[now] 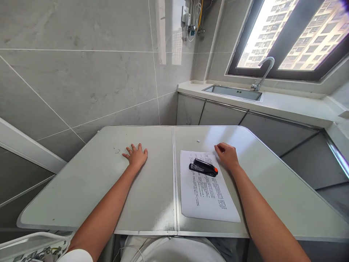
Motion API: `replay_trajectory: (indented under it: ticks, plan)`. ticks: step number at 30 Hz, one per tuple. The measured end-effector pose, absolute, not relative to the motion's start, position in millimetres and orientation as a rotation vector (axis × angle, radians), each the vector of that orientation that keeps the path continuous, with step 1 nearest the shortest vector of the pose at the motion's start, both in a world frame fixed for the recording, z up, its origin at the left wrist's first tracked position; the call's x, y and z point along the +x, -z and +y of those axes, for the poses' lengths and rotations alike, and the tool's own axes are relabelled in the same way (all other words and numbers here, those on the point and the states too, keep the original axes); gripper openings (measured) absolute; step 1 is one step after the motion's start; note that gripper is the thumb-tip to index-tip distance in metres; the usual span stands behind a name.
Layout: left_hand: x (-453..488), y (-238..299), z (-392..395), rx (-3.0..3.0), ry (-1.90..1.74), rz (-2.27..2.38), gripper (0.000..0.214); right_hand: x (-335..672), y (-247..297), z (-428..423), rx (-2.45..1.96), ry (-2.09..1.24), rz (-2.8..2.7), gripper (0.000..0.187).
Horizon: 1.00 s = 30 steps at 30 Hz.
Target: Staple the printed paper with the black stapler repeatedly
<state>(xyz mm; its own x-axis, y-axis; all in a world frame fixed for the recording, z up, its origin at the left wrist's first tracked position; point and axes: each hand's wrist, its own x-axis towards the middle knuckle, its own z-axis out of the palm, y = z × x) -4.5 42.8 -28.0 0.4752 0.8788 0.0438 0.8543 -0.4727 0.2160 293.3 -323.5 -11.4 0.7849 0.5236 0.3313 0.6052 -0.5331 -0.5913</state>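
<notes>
My left hand [136, 156] lies flat on the left half of the table, fingers spread, holding nothing. My right hand [227, 154] rests on the right half beside the upper right corner of the printed paper [207, 203]. Its fingers are curled together, and whatever they may hold is hidden. On the paper lies a black stapler [204, 167] with an orange-red part at its right end; neither hand touches it. A tiny whitish piece [198, 141] sits on the table beyond the paper, too small to name.
The white table [152, 203] has a seam down its middle. Faint dark marks [117, 150] lie left of my left hand. A white basket [35, 242] is at the lower left. Behind stand a counter [294, 107] with a sink [236, 93] and a faucet [264, 74].
</notes>
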Motion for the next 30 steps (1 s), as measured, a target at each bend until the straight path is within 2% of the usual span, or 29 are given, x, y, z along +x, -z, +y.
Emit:
replay_trajectory:
  ticks: [2, 4, 7, 9, 15, 20, 24, 30]
  plan:
    - [-5, 29, 42, 2.564, -0.220, 1.509, 0.068, 282, -2, -325, -2.038, -0.098, -1.082, 0.048]
    - [-5, 29, 42, 2.574, -0.207, 1.507, 0.068, 273, -13, -326, -1.826, -0.506, -1.369, 0.058]
    - [-4, 30, 42, 2.574, -0.178, 1.522, 0.068, 263, -17, -325, -1.735, -0.896, -1.621, 0.075]
    - [-4, 30, 43, 2.570, -0.167, 1.532, 0.068, 260, -15, -323, -1.769, -0.960, -1.655, 0.077]
    - [-1, 32, 42, 2.542, -0.191, 1.526, 0.071, 247, -6, -303, -1.482, -1.175, -1.747, 0.063]
    - [-2, 31, 46, 2.542, -0.236, 1.526, 0.070, 218, 0, -279, -1.392, -1.134, -1.707, 0.060]
    - [-18, 21, 70, 2.599, -0.275, 1.374, 0.060, 211, 1, -268, -1.434, -1.124, -1.596, 0.060]
    - [-32, 21, 92, 2.655, -0.520, 1.237, 0.045, 211, -2, -267, -1.410, -1.170, -1.615, 0.060]
